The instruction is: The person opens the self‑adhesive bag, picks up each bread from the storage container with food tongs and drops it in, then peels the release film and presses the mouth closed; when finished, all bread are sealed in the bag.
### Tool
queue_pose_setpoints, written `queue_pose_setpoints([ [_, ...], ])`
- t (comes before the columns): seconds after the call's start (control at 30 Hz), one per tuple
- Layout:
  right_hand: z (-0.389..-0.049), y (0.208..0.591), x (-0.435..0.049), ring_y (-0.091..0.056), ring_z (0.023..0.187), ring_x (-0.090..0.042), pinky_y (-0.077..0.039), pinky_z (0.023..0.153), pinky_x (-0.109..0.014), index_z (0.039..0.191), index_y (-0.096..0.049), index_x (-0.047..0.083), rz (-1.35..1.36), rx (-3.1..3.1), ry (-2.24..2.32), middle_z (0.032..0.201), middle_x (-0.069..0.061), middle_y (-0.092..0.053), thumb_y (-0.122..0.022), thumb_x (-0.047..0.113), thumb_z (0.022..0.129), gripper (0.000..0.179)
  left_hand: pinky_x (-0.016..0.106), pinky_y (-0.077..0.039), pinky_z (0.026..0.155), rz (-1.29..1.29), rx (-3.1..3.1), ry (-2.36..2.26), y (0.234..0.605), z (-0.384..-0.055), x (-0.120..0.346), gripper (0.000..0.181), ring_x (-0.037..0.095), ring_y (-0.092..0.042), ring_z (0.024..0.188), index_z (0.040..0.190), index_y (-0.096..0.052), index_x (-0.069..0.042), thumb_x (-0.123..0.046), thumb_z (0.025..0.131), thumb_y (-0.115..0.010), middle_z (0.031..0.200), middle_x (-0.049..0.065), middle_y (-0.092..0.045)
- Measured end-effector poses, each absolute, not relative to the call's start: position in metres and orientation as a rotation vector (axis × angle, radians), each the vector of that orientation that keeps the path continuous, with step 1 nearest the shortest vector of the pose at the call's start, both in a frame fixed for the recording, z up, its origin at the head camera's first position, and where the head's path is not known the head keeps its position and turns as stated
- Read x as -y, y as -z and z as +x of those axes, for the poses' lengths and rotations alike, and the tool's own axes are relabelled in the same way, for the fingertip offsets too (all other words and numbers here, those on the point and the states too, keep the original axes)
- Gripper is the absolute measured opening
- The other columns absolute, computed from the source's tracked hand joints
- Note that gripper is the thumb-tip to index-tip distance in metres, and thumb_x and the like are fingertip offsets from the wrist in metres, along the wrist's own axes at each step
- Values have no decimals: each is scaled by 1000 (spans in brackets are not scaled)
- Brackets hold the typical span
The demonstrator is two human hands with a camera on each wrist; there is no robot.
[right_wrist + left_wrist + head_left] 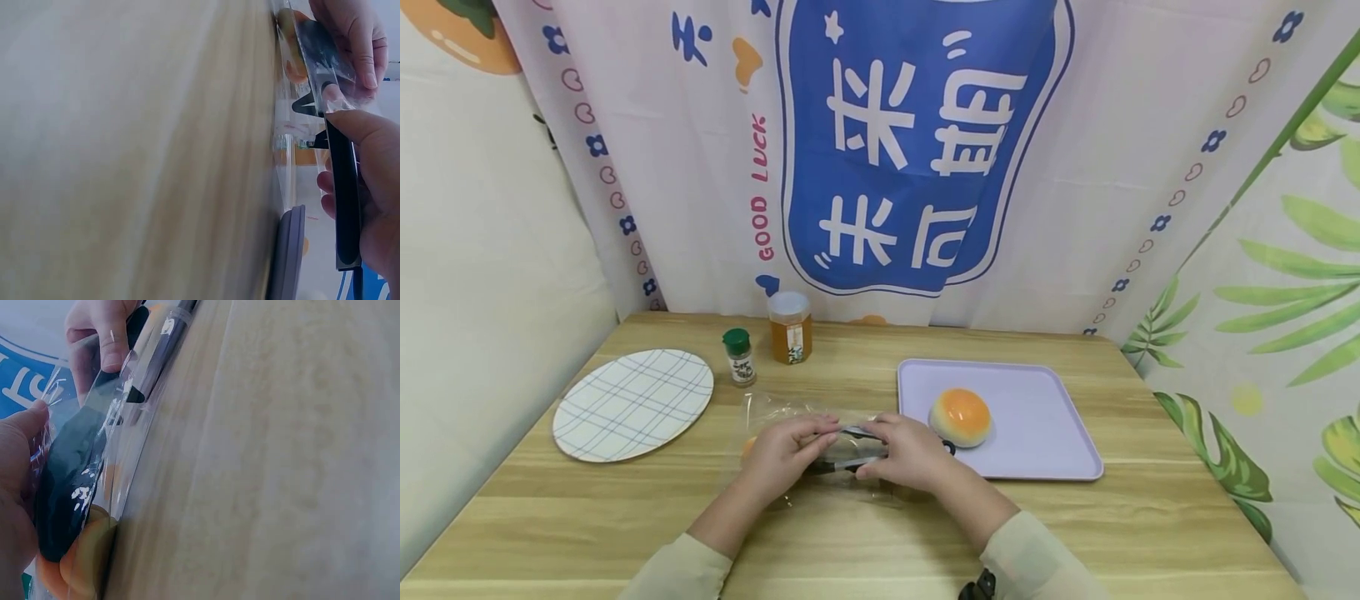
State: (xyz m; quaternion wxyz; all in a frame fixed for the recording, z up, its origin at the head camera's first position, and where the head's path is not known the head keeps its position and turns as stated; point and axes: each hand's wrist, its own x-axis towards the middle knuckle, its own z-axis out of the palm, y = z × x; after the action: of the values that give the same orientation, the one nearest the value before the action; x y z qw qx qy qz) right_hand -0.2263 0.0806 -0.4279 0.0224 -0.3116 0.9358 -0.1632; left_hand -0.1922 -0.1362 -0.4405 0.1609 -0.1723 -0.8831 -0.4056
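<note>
The bag (125, 469) is thin, clear plastic, crinkled and glossy; the tongs (347, 194) look like smooth black plastic. The bun (961, 417) has a shiny top over a duller base. The tray (1037, 425) seems smooth, matt plastic, the plate (632, 404) smooth too, the jar (780, 333) see-through with a paper-like label (795, 342). The tabletop (820, 550) shows wood grain, the curtain (715, 208) creased cloth
</note>
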Motion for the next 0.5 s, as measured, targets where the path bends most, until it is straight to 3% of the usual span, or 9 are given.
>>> queue_pose_setpoints([
  [0.5, -225, 428, -83, -64, 111, -22, -56, 95, -39, 136, -58, 14, -983, -2890, 533, 127, -5, -64, -80, 48, 77, 72, 46, -54, 99, -486, 2515, 1132, 443, -194, 138, 14, 24, -69, 109, 100, -77, -14, -16, 86, -75, 110, 3, -75],
])
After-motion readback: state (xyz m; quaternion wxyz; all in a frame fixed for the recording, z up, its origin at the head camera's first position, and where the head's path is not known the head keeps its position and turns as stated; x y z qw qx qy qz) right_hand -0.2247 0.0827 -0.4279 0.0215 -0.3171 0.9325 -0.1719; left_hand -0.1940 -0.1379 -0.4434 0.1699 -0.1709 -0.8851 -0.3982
